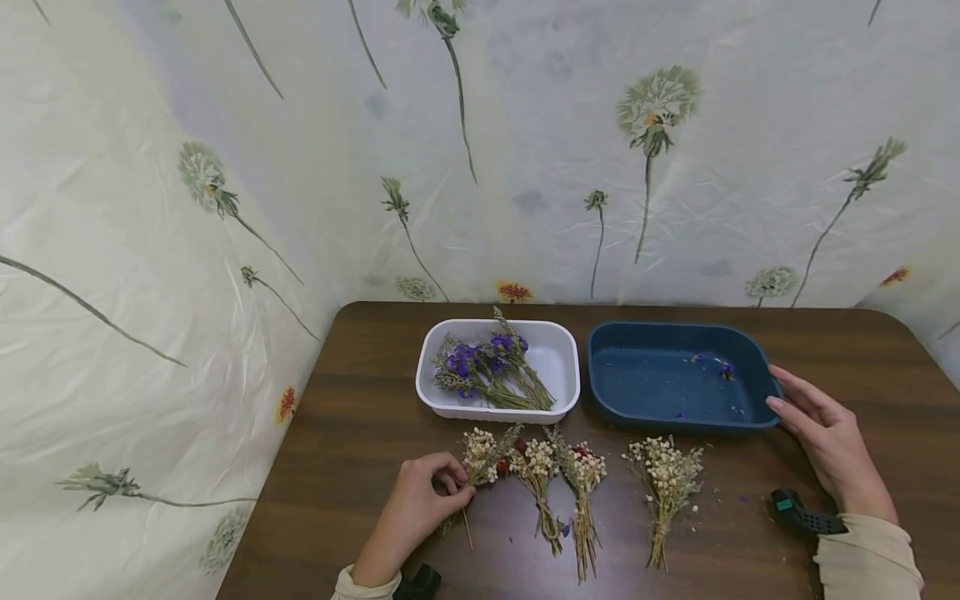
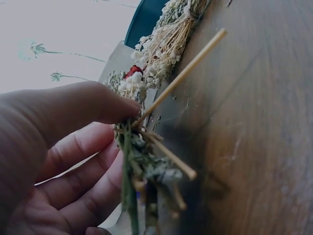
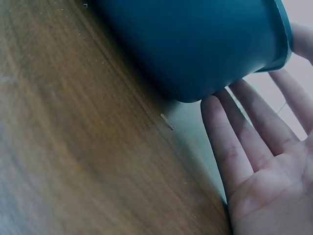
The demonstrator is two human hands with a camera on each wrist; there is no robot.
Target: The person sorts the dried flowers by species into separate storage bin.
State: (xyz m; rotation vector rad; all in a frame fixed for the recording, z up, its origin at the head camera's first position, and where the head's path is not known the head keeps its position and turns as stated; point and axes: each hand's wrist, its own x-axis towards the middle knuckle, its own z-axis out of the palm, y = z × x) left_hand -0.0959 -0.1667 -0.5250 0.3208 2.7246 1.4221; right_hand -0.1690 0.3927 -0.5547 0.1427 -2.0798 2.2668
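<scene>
My left hand [image 1: 427, 500] pinches the stems of the leftmost small bouquet [image 1: 480, 462] of white dried flowers, which lies on the brown table [image 1: 360, 417]. In the left wrist view thumb and fingers close round that bouquet [image 2: 142, 156]. Three more little bouquets lie in a row to its right: the second bouquet [image 1: 538, 475], the third bouquet [image 1: 583, 492] and the fourth bouquet [image 1: 666, 483]. My right hand [image 1: 813, 421] lies open with straight fingers against the right end of the blue tray [image 1: 757, 367], seen from the wrist as the blue tray [image 3: 205, 44] beside open fingers [image 3: 230, 142].
A white tray [image 1: 558, 358] holding purple dried flowers [image 1: 483, 367] stands behind the bouquets, left of the blue tray. A black tool with a green button [image 1: 802, 512] lies by my right wrist. A flower-printed sheet [image 1: 525, 150] hangs behind and to the left.
</scene>
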